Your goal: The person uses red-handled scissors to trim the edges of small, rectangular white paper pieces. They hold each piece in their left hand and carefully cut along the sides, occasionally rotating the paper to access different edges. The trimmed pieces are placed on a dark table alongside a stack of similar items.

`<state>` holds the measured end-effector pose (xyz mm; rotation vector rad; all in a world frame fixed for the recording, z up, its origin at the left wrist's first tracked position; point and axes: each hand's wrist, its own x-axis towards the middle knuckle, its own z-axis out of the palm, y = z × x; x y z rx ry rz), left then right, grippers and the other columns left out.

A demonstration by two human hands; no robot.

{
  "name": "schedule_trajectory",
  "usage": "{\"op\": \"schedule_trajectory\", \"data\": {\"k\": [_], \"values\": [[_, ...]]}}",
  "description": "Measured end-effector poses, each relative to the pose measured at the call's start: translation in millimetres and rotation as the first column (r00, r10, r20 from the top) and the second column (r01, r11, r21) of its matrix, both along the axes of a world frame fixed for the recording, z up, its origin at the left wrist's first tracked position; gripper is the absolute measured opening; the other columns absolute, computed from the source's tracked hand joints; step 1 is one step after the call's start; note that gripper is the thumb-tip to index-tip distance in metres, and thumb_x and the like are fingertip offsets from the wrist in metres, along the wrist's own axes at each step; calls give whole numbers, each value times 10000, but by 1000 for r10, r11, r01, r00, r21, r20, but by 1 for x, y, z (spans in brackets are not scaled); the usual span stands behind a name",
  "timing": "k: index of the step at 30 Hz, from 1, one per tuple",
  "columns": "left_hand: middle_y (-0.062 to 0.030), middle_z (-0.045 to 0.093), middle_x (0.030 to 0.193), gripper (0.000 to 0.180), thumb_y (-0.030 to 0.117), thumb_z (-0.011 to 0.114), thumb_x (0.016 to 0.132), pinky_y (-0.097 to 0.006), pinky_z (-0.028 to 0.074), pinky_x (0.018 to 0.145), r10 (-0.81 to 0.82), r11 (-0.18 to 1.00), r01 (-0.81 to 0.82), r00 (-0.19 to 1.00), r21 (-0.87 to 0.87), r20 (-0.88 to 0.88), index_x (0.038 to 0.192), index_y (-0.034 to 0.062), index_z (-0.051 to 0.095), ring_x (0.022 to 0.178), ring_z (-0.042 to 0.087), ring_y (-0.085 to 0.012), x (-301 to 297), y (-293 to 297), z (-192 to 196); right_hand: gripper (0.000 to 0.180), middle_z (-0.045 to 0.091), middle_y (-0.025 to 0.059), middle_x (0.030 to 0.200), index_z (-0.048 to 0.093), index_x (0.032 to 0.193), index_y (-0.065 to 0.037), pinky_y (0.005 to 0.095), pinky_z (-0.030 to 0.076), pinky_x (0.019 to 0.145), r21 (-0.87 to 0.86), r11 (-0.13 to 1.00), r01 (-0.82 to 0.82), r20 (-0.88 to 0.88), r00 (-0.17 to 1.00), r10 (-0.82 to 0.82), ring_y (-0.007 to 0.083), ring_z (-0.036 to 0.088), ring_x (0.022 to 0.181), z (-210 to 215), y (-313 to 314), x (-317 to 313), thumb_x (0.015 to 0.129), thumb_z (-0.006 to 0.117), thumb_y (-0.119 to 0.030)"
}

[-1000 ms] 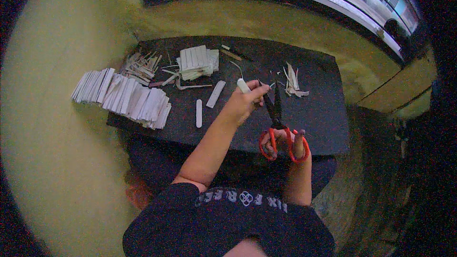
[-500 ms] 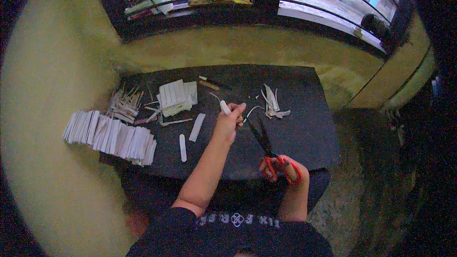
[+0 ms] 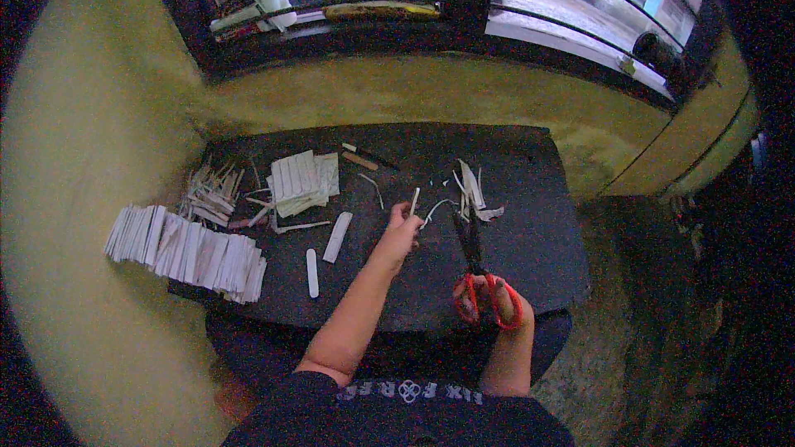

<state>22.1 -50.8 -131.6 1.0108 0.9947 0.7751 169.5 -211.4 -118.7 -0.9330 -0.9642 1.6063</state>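
Observation:
My left hand (image 3: pixel 399 236) is closed on a small white strip (image 3: pixel 416 199), which stands up edge-on between the fingers. By those fingertips a thin curled white sliver (image 3: pixel 436 209) arcs to the right; whether it touches the hand I cannot tell. In my right hand (image 3: pixel 503 302) are scissors (image 3: pixel 470 248) with red handles and dark blades pointing away from me. The blade tips reach close to a small heap of white offcuts (image 3: pixel 472 186). Left of my left forearm lie a round-ended white strip (image 3: pixel 312 273) and a wider white strip (image 3: pixel 337 237).
A long row of stacked white strips (image 3: pixel 186 252) lines the dark table's (image 3: pixel 397 298) left edge. Behind it sit a pile of thin scraps (image 3: pixel 214 190) and a stack of pale ribbed pieces (image 3: pixel 300 182). A dark pen (image 3: pixel 373 156) lies at the back, below a barred window (image 3: pixel 580 25).
The scissors have swung upright and away from my left hand, their blades closer together. My left hand has turned, so its strip shows edge-on. The view has shifted slightly.

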Motion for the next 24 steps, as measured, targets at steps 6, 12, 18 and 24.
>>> {"op": "schedule_trajectory", "data": {"k": [6,12,18,24], "values": [[-7,495,864,232,155,442,785,-251,375,638,-87,991,115,942,-69,324,1009,100,464,752,454,-98,-55,-14,12,409,515,-1,730,508,943,-18,236,374,564,87,996,8,-47,999,-4,103,464,629,-14,20,-12,756,541,-381],[-45,538,923,280,114,500,805,-265,426,691,-78,964,69,997,256,26,1076,48,468,829,509,-128,-105,-46,59,347,504,-11,716,497,954,-22,220,373,541,-32,996,83,61,995,-81,90,457,608,10,23,-64,753,569,-295],[-72,504,881,271,111,599,743,-235,403,638,290,675,71,889,734,-353,980,-12,550,780,501,-149,-156,-66,49,258,482,-6,658,499,903,-22,216,351,493,-31,990,139,151,980,-133,94,445,557,-7,26,-114,773,530,-243],[-87,523,879,304,104,591,747,-251,428,606,378,678,59,827,733,-416,1022,-13,533,760,528,-153,-188,-75,54,190,465,5,616,499,873,-42,229,365,459,6,980,199,200,960,-196,107,450,518,-19,23,-125,789,494,-212]]}}
